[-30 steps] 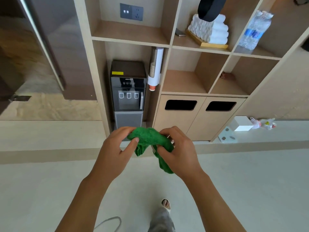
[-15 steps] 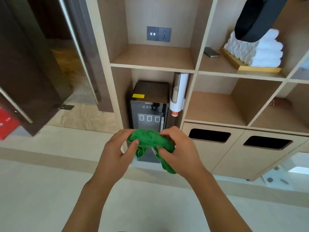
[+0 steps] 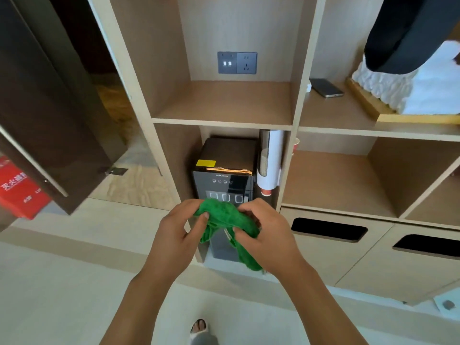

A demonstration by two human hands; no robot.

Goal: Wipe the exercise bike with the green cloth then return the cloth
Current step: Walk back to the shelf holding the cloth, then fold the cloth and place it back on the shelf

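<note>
The green cloth (image 3: 225,220) is bunched between both hands in front of me, with one end hanging down toward the floor. My left hand (image 3: 178,232) pinches its left side between thumb and fingers. My right hand (image 3: 267,235) grips its right side with curled fingers. Both hands are held at waist height before a wooden shelf unit (image 3: 295,125). The exercise bike is not in view.
A black water dispenser (image 3: 225,175) stands in the lower compartment, a cup dispenser (image 3: 270,163) beside it. A phone (image 3: 326,87) and folded white towels (image 3: 408,90) lie on the right shelf. Two bin doors (image 3: 328,245) sit lower right. A dark open door (image 3: 49,120) stands left.
I have walked closer to the shelf unit, which now fills the view. Both hands keep holding the green cloth in the same way.
</note>
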